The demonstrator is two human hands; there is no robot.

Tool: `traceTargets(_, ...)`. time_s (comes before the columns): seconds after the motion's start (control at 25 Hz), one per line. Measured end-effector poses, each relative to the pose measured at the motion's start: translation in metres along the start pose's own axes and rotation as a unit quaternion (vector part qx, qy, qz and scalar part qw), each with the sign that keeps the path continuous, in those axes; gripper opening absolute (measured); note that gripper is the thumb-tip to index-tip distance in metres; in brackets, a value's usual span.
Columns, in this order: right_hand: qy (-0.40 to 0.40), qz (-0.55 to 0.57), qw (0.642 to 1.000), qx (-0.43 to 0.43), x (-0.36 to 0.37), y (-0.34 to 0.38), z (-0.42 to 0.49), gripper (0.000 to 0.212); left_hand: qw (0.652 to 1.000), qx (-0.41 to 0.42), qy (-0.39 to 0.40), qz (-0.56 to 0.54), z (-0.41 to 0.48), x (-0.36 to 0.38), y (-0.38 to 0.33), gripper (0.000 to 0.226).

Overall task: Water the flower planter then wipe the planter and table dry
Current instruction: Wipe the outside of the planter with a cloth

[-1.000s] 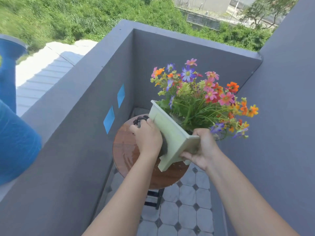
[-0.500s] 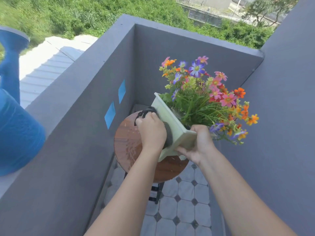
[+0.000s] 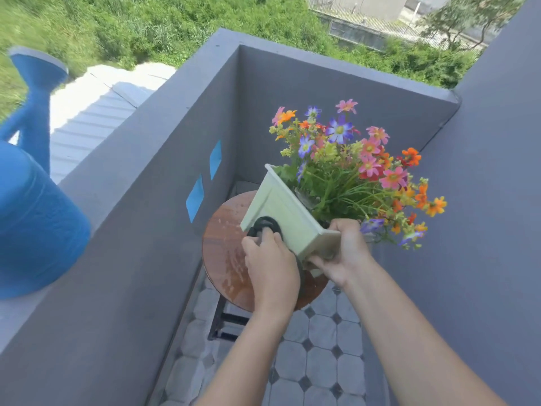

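A right hand (image 3: pixel 341 253) grips a tilted pale-green flower planter (image 3: pixel 285 213) above a wet round table (image 3: pixel 225 250) while the left hand (image 3: pixel 270 265) presses a dark cloth (image 3: pixel 263 227) against its side.

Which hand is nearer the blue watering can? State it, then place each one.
Left. The left hand, pressing a dark cloth on the planter, is on the side toward the watering can; the right hand grips the planter's far corner.

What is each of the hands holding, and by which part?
Right hand grips the planter at its near bottom corner. Left hand holds a dark cloth, bunched against the planter's side.
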State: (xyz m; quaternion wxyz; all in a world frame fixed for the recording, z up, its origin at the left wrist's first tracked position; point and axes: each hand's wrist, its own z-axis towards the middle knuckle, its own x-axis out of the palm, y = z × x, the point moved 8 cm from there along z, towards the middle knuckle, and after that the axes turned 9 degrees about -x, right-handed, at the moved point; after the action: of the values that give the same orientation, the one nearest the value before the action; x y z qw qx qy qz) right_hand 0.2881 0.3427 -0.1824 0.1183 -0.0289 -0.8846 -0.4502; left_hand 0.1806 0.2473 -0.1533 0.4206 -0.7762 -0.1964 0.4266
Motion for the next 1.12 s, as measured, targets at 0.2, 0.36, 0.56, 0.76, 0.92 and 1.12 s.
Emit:
traceTargets(0.2, 0.016, 0.01, 1.0, 0.009, 0.008, 0.0, -0.003, 0.013, 0.996, 0.072, -0.02, -0.039, -0.015, -0.002, -0.008, 0.034)
traceTargets(0.36, 0.011, -0.001, 1.0, 0.023, -0.002, -0.006, 0.002, 0.009, 0.996, -0.053, 0.01, 0.067, 0.004, -0.002, 0.057, 0.036)
traceTargets(0.56, 0.053, -0.003, 0.999, 0.006, 0.008, -0.005, -0.001, 0.013, 0.988, 0.145, 0.006, -0.048, -0.018, -0.013, -0.032, 0.029)
traceTargets(0.76, 0.037, 0.013, 0.999, 0.023, -0.002, -0.01, 0.005, 0.012, 0.997, 0.075, -0.013, -0.004, 0.042, 0.001, -0.007, 0.029)
traceTargets(0.92, 0.024, 0.007, 0.999, 0.029, -0.007, -0.008, 0.005, 0.011, 0.997, -0.035, 0.022, 0.071, 0.055, 0.007, 0.036, 0.031)
traceTargets(1.12, 0.037, -0.016, 0.999, 0.007, -0.003, -0.002, 0.003, 0.015, 0.994, 0.106, 0.005, -0.034, 0.027, -0.007, -0.044, 0.028)
